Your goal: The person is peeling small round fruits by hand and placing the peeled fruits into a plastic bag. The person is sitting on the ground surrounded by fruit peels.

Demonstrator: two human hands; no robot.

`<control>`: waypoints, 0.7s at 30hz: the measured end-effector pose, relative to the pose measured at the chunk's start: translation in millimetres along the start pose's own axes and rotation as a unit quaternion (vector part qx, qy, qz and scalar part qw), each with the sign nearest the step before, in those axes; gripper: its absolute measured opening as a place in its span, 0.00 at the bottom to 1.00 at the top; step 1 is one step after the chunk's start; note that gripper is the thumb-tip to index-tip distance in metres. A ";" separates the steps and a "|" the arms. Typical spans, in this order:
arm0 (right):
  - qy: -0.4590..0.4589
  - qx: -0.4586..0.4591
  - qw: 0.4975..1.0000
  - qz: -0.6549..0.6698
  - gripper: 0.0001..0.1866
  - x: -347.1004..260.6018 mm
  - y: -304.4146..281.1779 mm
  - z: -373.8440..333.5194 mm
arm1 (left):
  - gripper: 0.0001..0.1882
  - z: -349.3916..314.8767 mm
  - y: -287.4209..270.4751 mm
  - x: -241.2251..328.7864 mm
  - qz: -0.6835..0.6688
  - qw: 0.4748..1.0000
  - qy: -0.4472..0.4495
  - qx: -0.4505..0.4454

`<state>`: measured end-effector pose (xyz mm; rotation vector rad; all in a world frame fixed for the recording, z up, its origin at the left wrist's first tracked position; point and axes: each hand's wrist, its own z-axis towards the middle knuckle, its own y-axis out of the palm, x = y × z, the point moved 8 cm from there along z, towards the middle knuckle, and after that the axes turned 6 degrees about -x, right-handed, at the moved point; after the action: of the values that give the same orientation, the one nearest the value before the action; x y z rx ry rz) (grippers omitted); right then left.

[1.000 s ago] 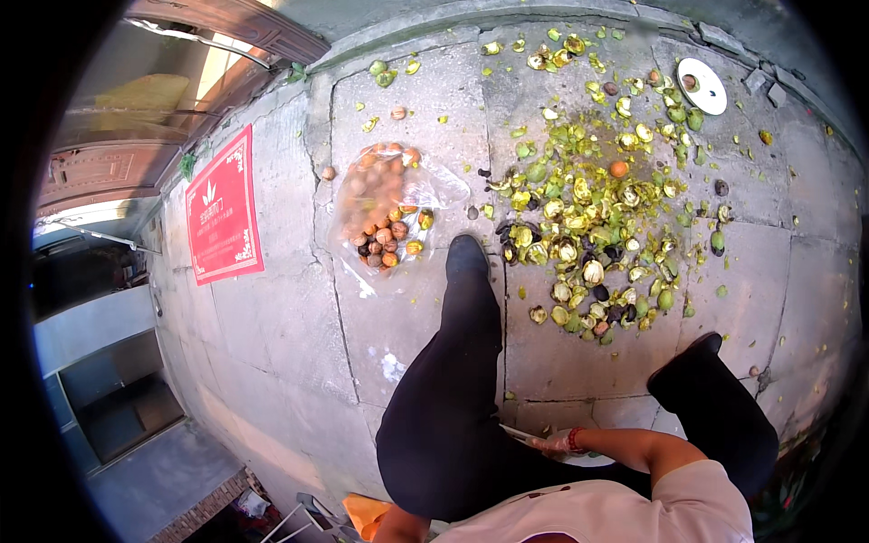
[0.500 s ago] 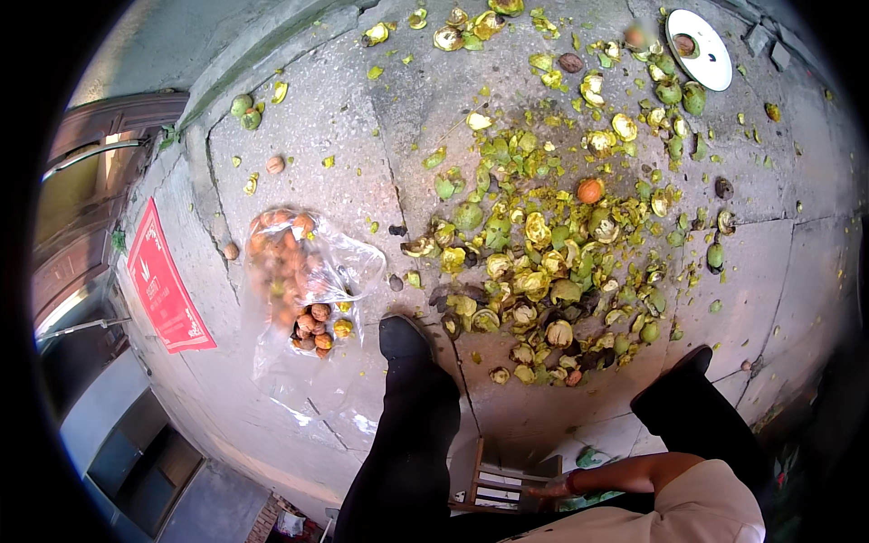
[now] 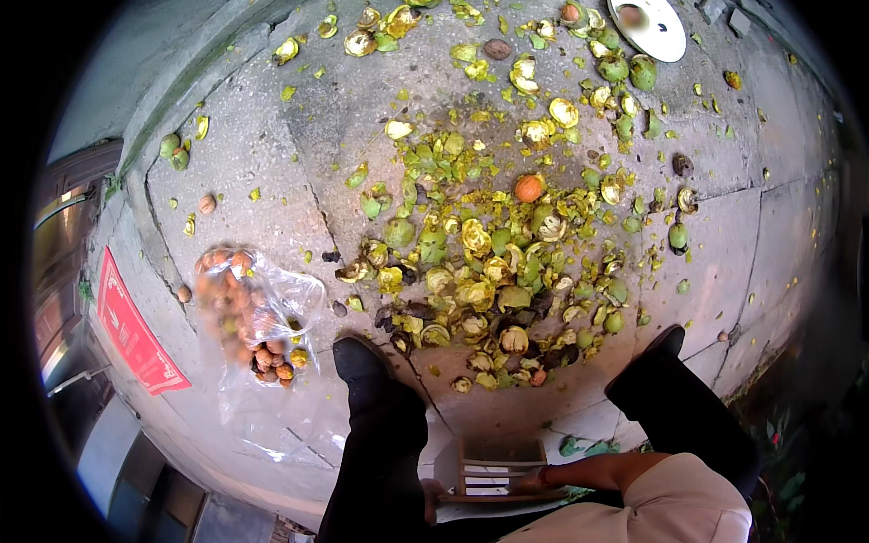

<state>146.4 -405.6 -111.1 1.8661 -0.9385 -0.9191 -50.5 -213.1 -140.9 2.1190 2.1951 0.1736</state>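
Left hand [image 3: 433, 496] and right hand [image 3: 528, 481] are placed at opposite sides of a slatted stool [image 3: 489, 475]; finger closure cannot be told. The stool is separated by bare paving [image 3: 507, 414] from walnut husks [image 3: 489, 281]; the paving is bounded by a wall [image 3: 136, 86].

A passage lies open at lower centre, over the paving [image 3: 493, 416] between the left leg [image 3: 385, 430] and right leg [image 3: 692, 416], from the stool [image 3: 493, 464] up to the husks [image 3: 475, 294]. The husks obstruct mid-frame. At lower left, the left leg stands between stool and plastic bag [image 3: 303, 294]. Between bag and husks runs a narrow lane, partly obstructed by dark scraps [image 3: 330, 257]. The right leg bars the lower-right side.
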 end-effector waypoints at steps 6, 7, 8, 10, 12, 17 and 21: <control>0.010 0.014 0.987 0.161 0.32 -26.8 -1.5 15.0 | 0.45 -39.7 -35.5 -46.6 -0.002 0.997 -0.048 -0.061; -0.007 -0.010 0.966 0.258 0.32 32.0 29.3 65.3 | 0.45 -60.2 -27.2 -59.9 -0.027 0.997 -0.051 -0.056; -0.053 0.010 0.979 0.196 0.29 7.1 12.8 53.4 | 0.46 -50.2 -35.0 -58.4 -0.028 0.996 -0.048 -0.076; -0.040 -0.096 0.952 0.287 0.36 4.8 20.3 35.8 | 0.47 -42.5 -45.3 -64.6 -0.043 0.992 -0.044 -0.108; -0.049 -0.239 0.913 0.328 0.39 -21.6 26.5 -2.6 | 0.46 -40.4 -62.6 -68.0 0.012 0.993 -0.025 -0.112; 0.043 -0.168 0.943 0.284 0.41 -46.8 -30.8 -94.7 | 0.42 -45.0 -6.1 -16.1 0.041 0.998 -0.009 -0.040; 0.072 -0.122 0.962 0.235 0.35 -54.6 -55.3 -128.0 | 0.36 -63.3 50.8 30.0 0.039 0.997 -0.040 0.047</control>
<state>245.1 -293.7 -98.6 1.3943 -1.0640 -0.5701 -10.2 -182.8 -70.5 2.2205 2.1182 -0.0093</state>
